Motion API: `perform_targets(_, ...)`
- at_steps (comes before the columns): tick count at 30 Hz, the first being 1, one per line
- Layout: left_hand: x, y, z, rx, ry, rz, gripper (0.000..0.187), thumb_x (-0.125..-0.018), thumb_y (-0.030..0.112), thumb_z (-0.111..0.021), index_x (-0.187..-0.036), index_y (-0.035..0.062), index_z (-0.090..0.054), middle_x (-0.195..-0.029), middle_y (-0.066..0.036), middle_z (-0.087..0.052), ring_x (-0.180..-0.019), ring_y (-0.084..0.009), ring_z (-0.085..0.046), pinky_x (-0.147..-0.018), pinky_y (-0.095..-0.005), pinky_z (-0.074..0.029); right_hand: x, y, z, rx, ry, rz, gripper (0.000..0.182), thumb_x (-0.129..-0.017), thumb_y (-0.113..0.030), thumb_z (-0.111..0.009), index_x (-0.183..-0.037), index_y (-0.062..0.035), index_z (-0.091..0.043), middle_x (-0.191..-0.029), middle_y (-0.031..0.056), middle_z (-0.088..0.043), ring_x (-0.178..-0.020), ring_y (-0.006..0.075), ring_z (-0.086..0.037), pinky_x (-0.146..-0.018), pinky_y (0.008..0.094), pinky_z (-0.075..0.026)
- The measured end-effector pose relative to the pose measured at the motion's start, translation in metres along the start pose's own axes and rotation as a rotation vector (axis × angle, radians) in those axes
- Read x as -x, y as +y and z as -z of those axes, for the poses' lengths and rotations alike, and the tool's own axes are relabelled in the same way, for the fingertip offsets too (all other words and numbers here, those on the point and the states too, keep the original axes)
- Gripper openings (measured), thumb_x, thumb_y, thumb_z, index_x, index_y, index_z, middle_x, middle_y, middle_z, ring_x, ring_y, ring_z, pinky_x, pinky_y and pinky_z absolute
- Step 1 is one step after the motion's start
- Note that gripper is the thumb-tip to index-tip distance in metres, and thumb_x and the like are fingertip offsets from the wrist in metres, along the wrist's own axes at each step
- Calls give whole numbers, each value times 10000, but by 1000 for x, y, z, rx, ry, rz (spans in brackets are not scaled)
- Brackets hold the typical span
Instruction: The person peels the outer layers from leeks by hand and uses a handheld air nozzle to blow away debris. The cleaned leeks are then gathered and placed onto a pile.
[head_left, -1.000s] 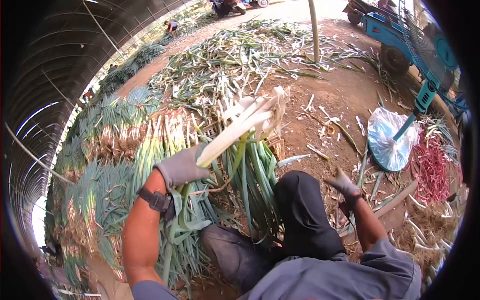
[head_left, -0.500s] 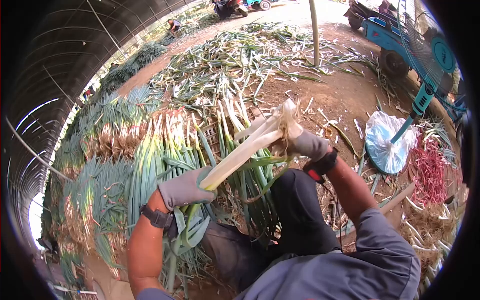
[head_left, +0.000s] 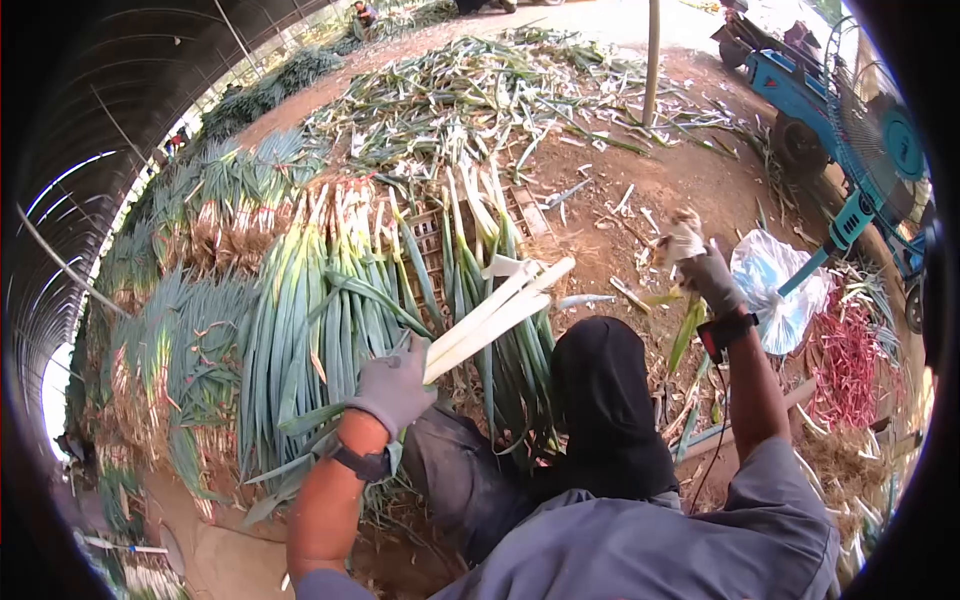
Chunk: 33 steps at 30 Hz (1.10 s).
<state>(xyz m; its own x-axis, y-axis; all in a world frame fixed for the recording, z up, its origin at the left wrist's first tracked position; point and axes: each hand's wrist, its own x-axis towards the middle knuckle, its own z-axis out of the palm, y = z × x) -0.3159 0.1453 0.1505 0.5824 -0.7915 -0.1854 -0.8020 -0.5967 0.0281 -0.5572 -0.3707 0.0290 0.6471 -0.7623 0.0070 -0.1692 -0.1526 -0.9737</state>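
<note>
Gloved in grey, my left hand (head_left: 393, 385) is closed round the green part of several leeks (head_left: 495, 318), whose pale, clean stems point up and to the right. My right hand (head_left: 710, 280), also gloved, is raised over the dirt to the right of my knee. It grips peeled outer leaves (head_left: 683, 242), with a whitish clump above the fingers and a yellow-green strip hanging below. Beside my left hand, long leeks (head_left: 300, 330) lie in a row, white ends away from me, partly over a brown slatted crate (head_left: 430, 250).
A heap of leaf scraps (head_left: 480, 95) lies ahead, left of a pole (head_left: 652, 70). To the right are a plastic bag (head_left: 775, 290), red strips (head_left: 850, 360), a fan (head_left: 900, 145) and a blue cart (head_left: 790, 80). Bundled leeks (head_left: 190, 340) fill the left; a person (head_left: 365, 15) is far off.
My right hand has moved right, away from the leeks, taking the outer leaves with it. The stems in my left hand now show bare, and that hand has shifted slightly right.
</note>
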Motion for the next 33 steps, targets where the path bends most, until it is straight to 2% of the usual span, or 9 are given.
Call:
perform_targets(4,-17,32,-19,-184,23,-57,631,-827,289,-725,-1355,44,-482,-1005,-153,-677,-880,-318,-715,-744,-458,-524,2,-53,-74,160,-422,297,287,-910,-113,-730,-1177,-11,-703,-1081,97,-754,-981,128,-684,-868,318,-550)
perform_targets(10,-36,58,-43,-333,91,-78,567,-813,262,-747,-1283,65,-498,-998,-93,-636,-860,-276,-706,-703,-444,-510,11,-126,-171,1024,-715,307,339,-842,-373,-703,-1065,-127,-769,-916,184,-740,-887,375,-720,-801,447,-569)
perform_targets(15,-18,44,-36,-11,-36,13,637,-762,203,-776,-1318,70,-494,-1088,-153,-650,-974,-370,-673,-807,-468,-516,-86,-18,-128,1056,-134,301,316,-916,-382,-620,-960,-99,-753,-890,169,-746,-849,371,-733,-755,469,-575)
perform_targets(20,9,27,-17,224,97,119,705,-732,191,-807,-1357,73,-504,-1166,-194,-675,-1035,-381,-678,-888,-462,-526,-143,-3,-40,855,-105,-255,502,-932,-518,-557,-1133,-93,-731,-1032,190,-749,-990,390,-710,-847,453,-536)
perform_targets(23,14,14,-10,277,105,266,723,-740,175,-797,-1393,93,-496,-1165,-209,-681,-1032,-390,-681,-906,-454,-525,-188,-51,-14,747,133,87,468,-913,-436,-557,-1071,-28,-723,-925,243,-730,-914,418,-711,-799,477,-537)
perform_targets(24,13,14,-3,279,90,320,725,-745,177,-792,-1401,93,-495,-1167,-207,-683,-1028,-396,-681,-909,-450,-527,-224,-60,-7,596,308,298,323,-933,-308,-563,-1065,-59,-722,-795,120,-714,-686,206,-660,-616,393,-507)
perform_targets(28,19,12,-2,294,105,398,738,-763,213,-783,-1425,112,-474,-1171,-190,-690,-1063,-379,-673,-959,-474,-482,-201,-222,-31,-149,592,815,350,-923,-159,-587,-1239,-20,-644,-879,21,-662,-764,124,-557,-665,310,-474)
perform_targets(32,24,14,-10,266,78,421,752,-773,237,-777,-1442,123,-453,-1179,-176,-696,-1101,-358,-663,-1018,-494,-419,-252,-202,-48,1815,800,508,283,-974,-145,-412,-1207,-76,-557,-1041,132,-530,-1027,240,-543,-874,355,-462)
perform_targets(33,27,14,-9,288,51,420,754,-775,242,-775,-1445,124,-448,-1182,-175,-696,-1107,-354,-660,-1030,-498,-405,-250,-176,-57,1972,369,501,269,-841,-276,-704,-1055,-113,-695,-815,33,-608,-771,174,-611,-753,302,-549)
